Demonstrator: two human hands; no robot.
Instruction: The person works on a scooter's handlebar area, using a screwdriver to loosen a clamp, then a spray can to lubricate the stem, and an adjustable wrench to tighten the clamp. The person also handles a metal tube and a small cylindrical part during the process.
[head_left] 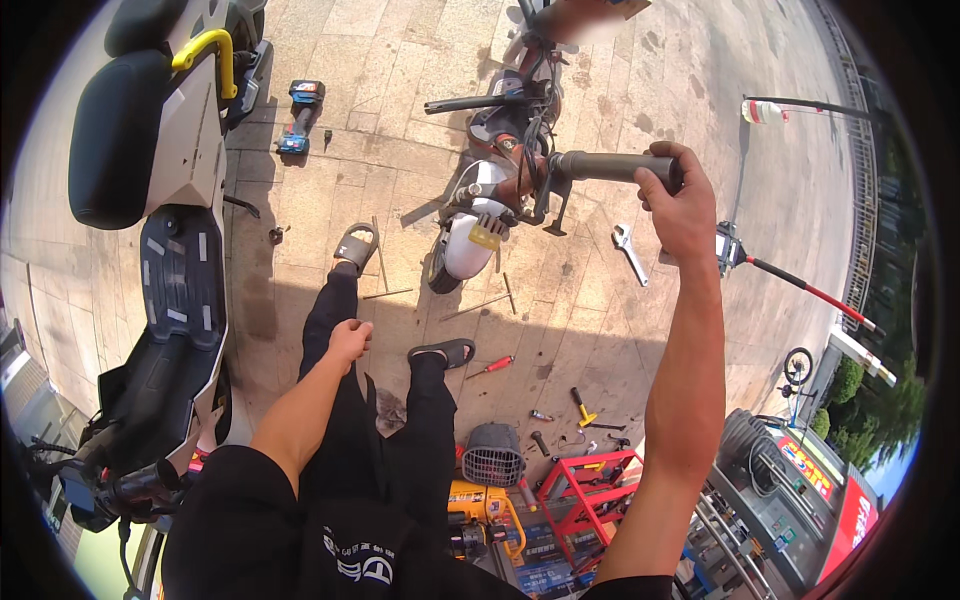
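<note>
One gripped handlebar [615, 167], white-lettered clothing [365, 568]

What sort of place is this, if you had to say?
Probably an open-air repair spot for scooters: an adjustable wrench and a cordless power tool lie on the paving, and a scooter stands at the left.

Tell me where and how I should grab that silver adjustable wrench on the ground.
Probably best by the handle: take the adjustable wrench mid-shaft, from above and your near side. It lies flat on the paving, wide head pointing away from you, slim handle running back toward you and slightly right. Your right hand is on the handlebar grip.
</note>
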